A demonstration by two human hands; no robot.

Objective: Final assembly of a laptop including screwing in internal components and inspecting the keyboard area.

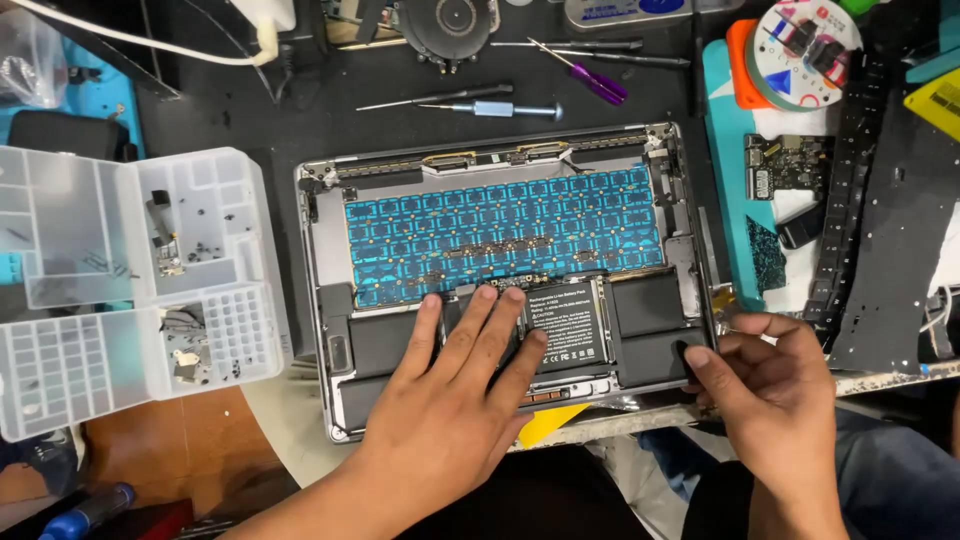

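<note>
A: Hands first, nearest the camera. The left hand [462, 375] lies flat, fingers spread, on the black battery [560, 325] in the middle of the open laptop [500, 270]. It grips nothing; it only presses.

B: And the right hand [765, 375]?

A: It pinches the laptop's near right corner, thumb on the right-hand battery cell, fingers curled under the edge. So it holds the case, in a narrow grip.

B: Where does the laptop sit?

A: Bottom up on a dark mat [300, 110], its near edge hanging over the bench lip. Something yellow [550, 422] pokes out beneath that edge.

B: Risks?

A: A hard push on the cells could dent or puncture them. With the near edge overhanging, a tug at the corner could tip the case toward the person's lap.

B: Farther out?

A: Blue keyboard backing [500, 235] fills the far half of the case. A clear parts box [130, 280] with small screws stands open just left of it; a bump from the left forearm could scatter them. Right of the case lie a small circuit board [785, 165] and a black key strip [850, 200]. Screwdrivers [480, 100] lie beyond the hinge, well apart from both hands.
</note>
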